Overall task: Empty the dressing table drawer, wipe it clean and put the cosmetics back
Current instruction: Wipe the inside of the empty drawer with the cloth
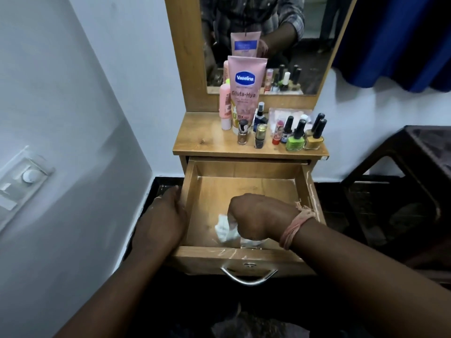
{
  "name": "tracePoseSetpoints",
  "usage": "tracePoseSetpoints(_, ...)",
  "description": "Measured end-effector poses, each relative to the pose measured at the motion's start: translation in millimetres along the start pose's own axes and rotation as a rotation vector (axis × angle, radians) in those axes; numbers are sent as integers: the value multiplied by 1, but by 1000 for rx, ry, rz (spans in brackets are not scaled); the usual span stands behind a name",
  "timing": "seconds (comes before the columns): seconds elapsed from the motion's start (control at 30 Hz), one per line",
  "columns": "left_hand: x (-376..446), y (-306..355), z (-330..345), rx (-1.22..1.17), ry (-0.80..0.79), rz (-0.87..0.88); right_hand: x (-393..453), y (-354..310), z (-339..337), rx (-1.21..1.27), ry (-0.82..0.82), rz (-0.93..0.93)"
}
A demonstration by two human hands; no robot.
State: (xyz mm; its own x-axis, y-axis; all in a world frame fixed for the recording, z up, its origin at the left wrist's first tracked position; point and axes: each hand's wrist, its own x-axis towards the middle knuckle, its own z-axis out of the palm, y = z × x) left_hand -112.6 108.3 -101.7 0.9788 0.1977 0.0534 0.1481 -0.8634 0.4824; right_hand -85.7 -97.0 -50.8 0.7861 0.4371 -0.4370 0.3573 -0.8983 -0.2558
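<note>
The wooden drawer point(246, 172) stands pulled out with nothing in it but my hand and a cloth. My right hand point(256, 215) is inside it near the front and grips a crumpled white cloth point(225, 228) against the drawer floor. My left hand point(163, 215) holds the drawer's left side wall from outside. The cosmetics stand on the table top point(202, 140): a tall pink Vaseline tube point(245, 93), a small pink bottle point(225, 106), and several nail polish bottles, among them a green one point(295, 140) and a yellow one point(314, 139).
A mirror point(305, 45) in a wooden frame rises behind the table top. A dark table point(415, 167) stands to the right and a blue curtain point(395, 40) hangs above it. The white wall on the left carries a switch plate point(23, 179). A metal handle point(249, 276) sits on the drawer front.
</note>
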Motion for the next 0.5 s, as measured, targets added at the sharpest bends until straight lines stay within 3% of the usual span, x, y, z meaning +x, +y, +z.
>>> tracePoseSetpoints(0.13,2,-4,3,68,-13,105,19,39,15,-104,258,249)
tracePoseSetpoints(0.23,3,-2,3,122,-59,146,32,52,20,-144,245,410)
tracePoseSetpoints(0.33,4,1,3,182,-69,167,45,39,32,-293,240,315)
tracePoseSetpoints(0.4,4,5,2,209,-59,186,52,18,49,-315,289,145)
tracePoseSetpoints(0.5,4,9,-3,209,-15,208,38,-7,46,-193,133,3)
